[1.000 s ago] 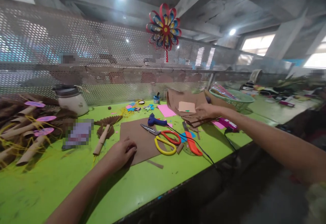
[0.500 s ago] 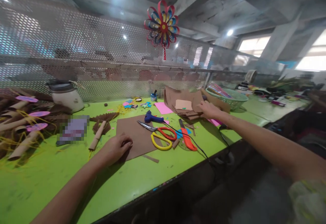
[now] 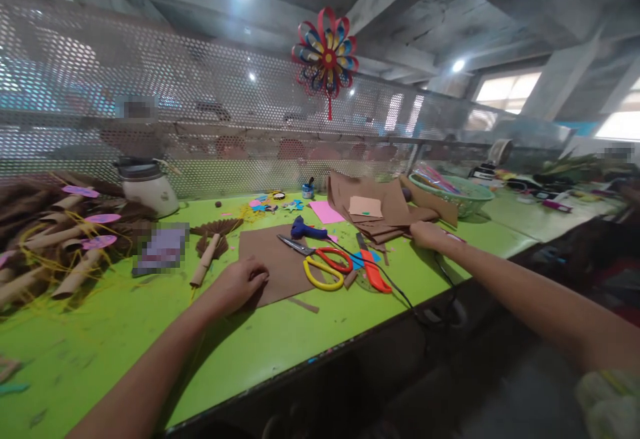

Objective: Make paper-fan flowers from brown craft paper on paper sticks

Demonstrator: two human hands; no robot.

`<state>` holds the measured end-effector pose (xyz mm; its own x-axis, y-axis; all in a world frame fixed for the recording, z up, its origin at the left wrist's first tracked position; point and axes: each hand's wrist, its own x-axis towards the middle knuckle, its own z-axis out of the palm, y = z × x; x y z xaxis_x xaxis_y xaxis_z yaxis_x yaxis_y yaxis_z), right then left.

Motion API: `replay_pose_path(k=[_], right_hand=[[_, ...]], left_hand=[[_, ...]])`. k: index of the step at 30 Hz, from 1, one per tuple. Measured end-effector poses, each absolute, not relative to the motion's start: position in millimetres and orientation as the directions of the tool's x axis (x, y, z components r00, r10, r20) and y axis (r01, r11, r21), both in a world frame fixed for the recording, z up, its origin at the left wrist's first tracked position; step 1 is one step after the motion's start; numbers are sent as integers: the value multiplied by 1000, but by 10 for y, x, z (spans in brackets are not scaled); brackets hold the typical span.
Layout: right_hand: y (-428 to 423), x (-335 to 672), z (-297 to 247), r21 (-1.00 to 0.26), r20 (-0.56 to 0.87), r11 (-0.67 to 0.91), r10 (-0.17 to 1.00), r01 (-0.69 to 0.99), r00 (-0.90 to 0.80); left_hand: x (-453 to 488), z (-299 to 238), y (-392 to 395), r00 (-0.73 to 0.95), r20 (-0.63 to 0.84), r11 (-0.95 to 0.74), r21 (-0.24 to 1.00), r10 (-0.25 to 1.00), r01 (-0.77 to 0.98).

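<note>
My left hand (image 3: 245,282) rests with curled fingers on the near left corner of a brown paper sheet (image 3: 273,266); nothing shows in it. Scissors (image 3: 327,272) with red and yellow handles lie across that sheet's right side, just below a blue glue gun (image 3: 306,229). Further right, my right hand (image 3: 426,234) is closed low beside a stack of brown paper (image 3: 380,229). Its fingertips are hidden, so what they hold cannot be made out. An orange-handled utility knife (image 3: 373,272) lies between the scissors and that hand, over blue paper scraps.
Paper tubes (image 3: 75,272) with yellow strings pile up at the left, near a white pot (image 3: 150,192). A green basket (image 3: 467,198) stands behind my right hand. The glue gun's black cord (image 3: 400,289) drops over the table edge. A perforated metal screen (image 3: 215,152) closes off the back.
My right hand has come off the brown paper stack toward me, and its stretched fingers have closed. My left hand stays on the sheet. The view has shifted slightly left.
</note>
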<state>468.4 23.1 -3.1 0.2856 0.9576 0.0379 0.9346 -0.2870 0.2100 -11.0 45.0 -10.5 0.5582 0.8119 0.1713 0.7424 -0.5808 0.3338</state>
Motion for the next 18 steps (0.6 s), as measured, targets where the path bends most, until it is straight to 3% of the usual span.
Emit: replay_pose_path(k=[9, 18], right_hand=[[29, 4563, 68, 189, 290, -533, 832, 825, 472], [113, 4460, -81, 230, 177, -440, 896, 868, 408]], left_hand=[[-112, -128, 519, 566, 134, -575, 337, 813, 746], [-128, -157, 551, 550, 154, -565, 352, 821, 746]])
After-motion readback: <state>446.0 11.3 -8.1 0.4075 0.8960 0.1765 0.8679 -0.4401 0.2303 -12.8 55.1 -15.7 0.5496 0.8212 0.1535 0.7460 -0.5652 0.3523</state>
